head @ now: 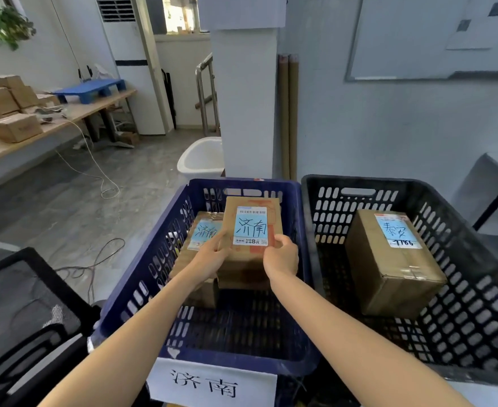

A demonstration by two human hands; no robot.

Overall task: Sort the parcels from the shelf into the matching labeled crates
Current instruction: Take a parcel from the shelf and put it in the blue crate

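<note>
Both hands are inside the blue crate (154,259) now, with the parcel (250,224) between them over the crate's middle. The left hand (209,259) grips its left edge, thumb lying on top beside the sticker, the other fingers tucked underneath out of view. The right hand (281,257) clamps the near right corner, thumb on top, fingers curled round the side. The sticker reads 济南, and the crate label (212,383) on the blue crate's near wall reads the same, so this is the right bin. A second parcel (203,233) with the same marking lies in the crate's left half, partly under the held one. Just right of the blue crate sits the black crate (477,274), holding a box (388,274) marked differently. This looks like the placing step, nearly finished. Whether the parcel already rests on the cardboard below it, I cannot tell. Next it needs lowering flat, then both grips let go and the hands lift clear of the rim without dragging the stack.
</note>
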